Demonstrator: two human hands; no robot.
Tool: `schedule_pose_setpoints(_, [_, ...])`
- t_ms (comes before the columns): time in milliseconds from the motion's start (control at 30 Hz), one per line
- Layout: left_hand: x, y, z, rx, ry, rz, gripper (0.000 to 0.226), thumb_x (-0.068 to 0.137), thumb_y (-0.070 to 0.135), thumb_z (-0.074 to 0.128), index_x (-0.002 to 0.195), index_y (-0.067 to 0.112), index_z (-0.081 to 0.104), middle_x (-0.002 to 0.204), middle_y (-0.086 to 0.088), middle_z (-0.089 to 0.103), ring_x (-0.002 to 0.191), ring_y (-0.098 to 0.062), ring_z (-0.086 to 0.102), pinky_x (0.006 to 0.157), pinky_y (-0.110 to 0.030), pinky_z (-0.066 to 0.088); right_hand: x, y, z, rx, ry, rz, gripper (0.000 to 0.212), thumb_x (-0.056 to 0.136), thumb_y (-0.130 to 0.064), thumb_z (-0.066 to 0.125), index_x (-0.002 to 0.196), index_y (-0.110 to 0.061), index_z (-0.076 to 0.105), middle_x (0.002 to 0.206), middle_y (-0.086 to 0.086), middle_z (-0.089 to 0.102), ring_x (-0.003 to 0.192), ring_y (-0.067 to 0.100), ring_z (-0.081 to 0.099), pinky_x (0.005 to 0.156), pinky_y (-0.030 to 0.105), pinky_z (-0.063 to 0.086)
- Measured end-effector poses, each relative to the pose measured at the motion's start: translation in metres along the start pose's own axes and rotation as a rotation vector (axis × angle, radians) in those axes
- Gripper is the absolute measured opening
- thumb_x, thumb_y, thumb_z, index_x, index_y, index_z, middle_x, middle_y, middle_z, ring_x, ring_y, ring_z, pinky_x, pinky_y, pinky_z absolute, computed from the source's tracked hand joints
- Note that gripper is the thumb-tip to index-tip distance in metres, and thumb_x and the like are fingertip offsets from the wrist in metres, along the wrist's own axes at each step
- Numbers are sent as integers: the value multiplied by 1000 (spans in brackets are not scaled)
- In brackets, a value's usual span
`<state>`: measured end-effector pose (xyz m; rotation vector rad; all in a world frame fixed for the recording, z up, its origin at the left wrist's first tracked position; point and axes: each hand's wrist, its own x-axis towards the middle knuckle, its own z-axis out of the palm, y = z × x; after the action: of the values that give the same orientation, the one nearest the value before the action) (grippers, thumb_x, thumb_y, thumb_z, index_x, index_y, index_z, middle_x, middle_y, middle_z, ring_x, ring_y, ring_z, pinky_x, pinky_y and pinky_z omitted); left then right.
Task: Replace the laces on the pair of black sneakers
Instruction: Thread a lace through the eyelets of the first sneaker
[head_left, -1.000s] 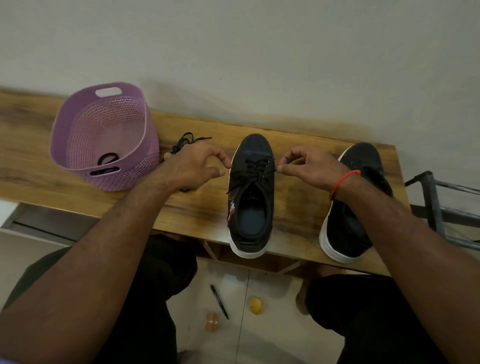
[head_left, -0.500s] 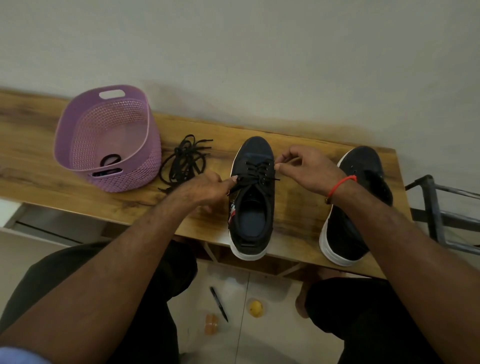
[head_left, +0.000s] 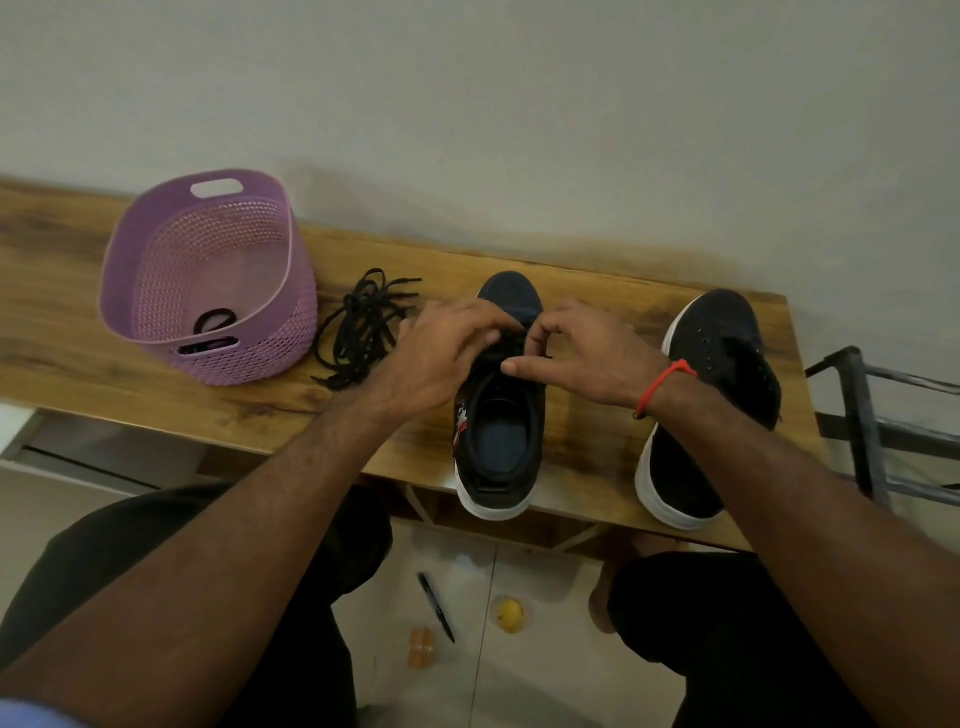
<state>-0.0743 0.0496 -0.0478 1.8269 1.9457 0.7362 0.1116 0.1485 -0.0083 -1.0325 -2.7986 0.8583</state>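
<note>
Step in hand, by my read: lacing the mid shoe (head_left: 501, 415), which sits on the table (head_left: 156, 410) w/ its heel over the front edge. Both hands meet over its eyelet area. L hand (head_left: 447, 345) has fingers curled down onto the lace there; looks like a pinch, but the grip itself is blurred and hidden under the fingers. R hand (head_left: 587, 353) is curled too, thumb out toward the tongue, prob pinching the lace at the shoe's right eyelets; lace end not visible, so can't tell for sure.

Next move likely needs: feed the tip thru the next eyelet, pull even both sides, keep the shoe from sliding off the edge.

Counts, all placed rel. to the mid shoe:
- Shoes: 2. 2nd shoe (head_left: 711, 395) to its right, apart, no lace seen in its eyelets.
- Loose lace pile (head_left: 363, 327): 1 tangle, just left of it; strand count unclear.
- Basket (head_left: 208, 280): 1, further left, w/ dark items inside, can't ID.
- Floor below it: 1 pen (head_left: 436, 608), 1 yellow ball (head_left: 509, 616), 1 orange item (head_left: 422, 647).
</note>
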Motion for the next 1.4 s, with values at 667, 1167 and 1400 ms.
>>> schedule_pose_setpoints(667, [-5, 14, -16, 273, 153, -42, 13, 90, 44, 68, 101, 42, 75, 125, 22, 58, 127, -12, 41, 90, -37, 16, 2, 6, -6, -16, -27, -97, 16, 87, -44, 69, 77, -43, 57, 109, -13, 50, 110, 15, 48, 97, 55, 43])
schedule_pose_setpoints(1167, [-7, 14, -22, 393, 89, 7, 8, 90, 38, 71, 97, 39, 76, 167, 7, 24, 157, -29, -4, 109, -71, 16, -1, 5, -9, -90, -52, -170, 10, 86, -28, 73, 81, -24, 65, 161, -7, 29, 154, 17, 3, 120, 54, 9])
schedule_pose_setpoints(1400, [-8, 18, -21, 334, 135, -58, 10, 90, 40, 71, 100, 39, 72, 160, 13, 34, 151, -22, 15, 109, -60, 20, -1, 5, -8, -89, -48, -146, 10, 88, -31, 72, 82, -29, 64, 160, -6, 31, 154, 17, 6, 120, 59, 11])
